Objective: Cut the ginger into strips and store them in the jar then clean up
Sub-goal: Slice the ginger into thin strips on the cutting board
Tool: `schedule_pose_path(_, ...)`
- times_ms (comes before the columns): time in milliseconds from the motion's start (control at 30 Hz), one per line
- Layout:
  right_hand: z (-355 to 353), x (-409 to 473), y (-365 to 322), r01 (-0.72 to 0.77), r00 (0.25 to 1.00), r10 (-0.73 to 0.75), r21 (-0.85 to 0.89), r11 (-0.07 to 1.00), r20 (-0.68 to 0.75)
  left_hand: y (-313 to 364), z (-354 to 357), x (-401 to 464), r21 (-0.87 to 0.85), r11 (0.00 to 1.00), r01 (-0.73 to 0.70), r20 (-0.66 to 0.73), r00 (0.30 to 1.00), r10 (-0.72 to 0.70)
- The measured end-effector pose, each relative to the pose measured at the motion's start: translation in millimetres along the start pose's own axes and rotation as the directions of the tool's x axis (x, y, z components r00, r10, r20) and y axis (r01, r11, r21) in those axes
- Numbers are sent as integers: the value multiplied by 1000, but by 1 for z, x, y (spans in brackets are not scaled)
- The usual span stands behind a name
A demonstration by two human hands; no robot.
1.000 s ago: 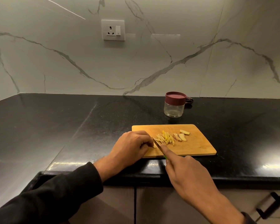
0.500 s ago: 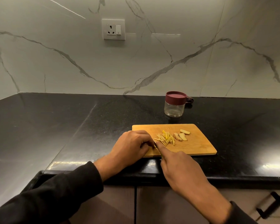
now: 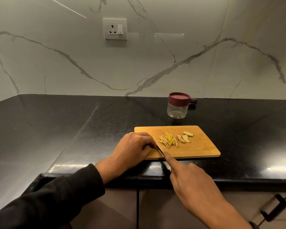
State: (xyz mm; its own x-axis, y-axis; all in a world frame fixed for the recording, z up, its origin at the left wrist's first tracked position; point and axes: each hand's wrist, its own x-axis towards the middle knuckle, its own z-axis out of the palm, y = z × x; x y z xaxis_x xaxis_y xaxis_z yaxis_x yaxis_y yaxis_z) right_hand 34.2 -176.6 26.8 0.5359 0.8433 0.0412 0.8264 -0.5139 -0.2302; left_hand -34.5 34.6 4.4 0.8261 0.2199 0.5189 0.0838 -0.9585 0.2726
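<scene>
Fingers [image 3: 149,142] of the left hand [image 3: 134,146] curl down at the near left corner of the cutting board [image 3: 201,146], knuckles forward; whatever ginger they pin is hidden beneath them, so I cannot tell whether they hold a piece. Right hand [image 3: 188,177] grips a knife [image 3: 160,152], forefinger laid straight along the spine, remaining fingers wrapped under; the handle is hidden. Blade sits low on the board, just beside the left knuckles.

Ginger strips [image 3: 168,141] lie fanned mid-board; three uncut ginger slices [image 3: 183,138] just to their right. Jar [image 3: 177,105], lid on, stands behind the board on the black counter [image 3: 56,129].

Judgement: cutting is partway, slices remain. To do this well, keep the left fingertips tucked behind the knuckles and let the blade ride against them, advancing in even, thin steps. Press straight down, tip anchored. Risk: blade is very close to the fingers, and work sits at the board's edge; shifting the piece toward the middle would be steadier.
</scene>
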Motion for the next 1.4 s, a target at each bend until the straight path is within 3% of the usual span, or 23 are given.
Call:
schedule_pose_path(400,-1,-17,6,-45,999,47,-97,994,27,-1,2,-1,-20,1000,9,-18,1000,-9)
schedule_pose_path(633,2,-7,13,-40,997,38,-36,999,-61,0,1,0,-24,1000,1,-11,1000,-2)
schedule_pose_path(1100,2,10,5,-4,996,1,-29,1000,-94,-1,1,0,-17,1000,-7,-4,1000,7)
schedule_pose_path(1400,2,12,9,-25,992,34,74,997,-118,-2,1,-1,-30,1000,-5,-13,1000,5)
